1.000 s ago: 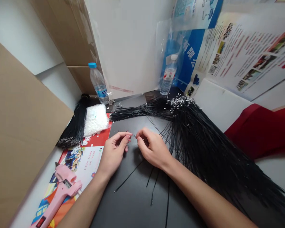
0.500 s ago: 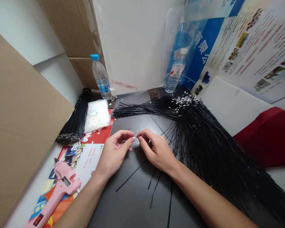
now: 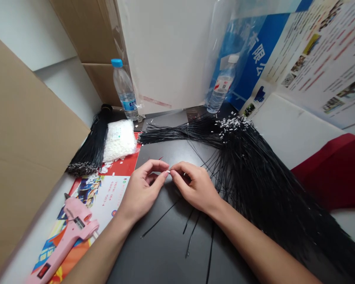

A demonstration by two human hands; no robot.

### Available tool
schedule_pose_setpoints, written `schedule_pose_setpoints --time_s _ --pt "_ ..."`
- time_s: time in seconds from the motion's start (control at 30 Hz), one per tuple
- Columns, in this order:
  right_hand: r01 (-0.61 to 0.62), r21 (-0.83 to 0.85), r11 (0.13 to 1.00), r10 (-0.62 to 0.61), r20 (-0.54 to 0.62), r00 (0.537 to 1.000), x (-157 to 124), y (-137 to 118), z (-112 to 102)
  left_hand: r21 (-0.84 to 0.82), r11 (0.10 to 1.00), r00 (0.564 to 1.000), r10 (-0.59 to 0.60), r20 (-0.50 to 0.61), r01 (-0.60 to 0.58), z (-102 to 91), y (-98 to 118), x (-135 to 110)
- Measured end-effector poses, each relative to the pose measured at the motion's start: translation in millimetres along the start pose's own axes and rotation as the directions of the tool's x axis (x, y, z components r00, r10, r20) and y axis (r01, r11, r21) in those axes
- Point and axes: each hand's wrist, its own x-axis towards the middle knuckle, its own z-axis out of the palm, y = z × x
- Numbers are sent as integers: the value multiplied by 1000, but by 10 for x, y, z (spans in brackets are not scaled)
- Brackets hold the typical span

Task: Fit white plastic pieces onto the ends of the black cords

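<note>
My left hand (image 3: 143, 191) is closed, its thumb and forefinger pinching a tiny white plastic connector (image 3: 168, 171). Just opposite, my right hand (image 3: 197, 187) is closed with its fingertips meeting the connector's right end. A thin black wire seems to be in that pinch, mostly hidden by the fingers. Loose black wires (image 3: 159, 219) with small tips lie on the dark table under and in front of the right hand. By the right forearm spreads a large heap of black wires (image 3: 254, 177), many with white connectors (image 3: 232, 125) at their far ends.
A bag of white connectors (image 3: 120, 141) lies at left beside a bundle of black wires (image 3: 90, 146). More wires (image 3: 171, 133) stretch across the back. A pink glue gun (image 3: 73, 232) rests at front left. Two water bottles (image 3: 126, 92) (image 3: 223, 86) stand behind; cardboard (image 3: 26, 138) flanks the left.
My hands have come together, so the right fingertips now meet the white connector held in the left. The view has shifted slightly.
</note>
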Motion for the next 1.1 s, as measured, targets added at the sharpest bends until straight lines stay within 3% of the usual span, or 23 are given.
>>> schedule_pose_setpoints --time_s 0.37,0.7,0.9,1.1 --pt "-67 32 997 66 16 998 4 -28 8 145 988 998 -48 42 42 0 12 1" --pt "-102 36 994 101 35 994 -4 -17 5 40 993 993 -111 30 109 -23 70 17" --pt "-37 21 999 37 11 999 -11 -18 2 30 987 987 -159 33 158 -16 71 23" --pt "-10 -1 1000 10 -2 1000 -11 -21 -1 23 990 990 -136 21 136 -10 79 23"
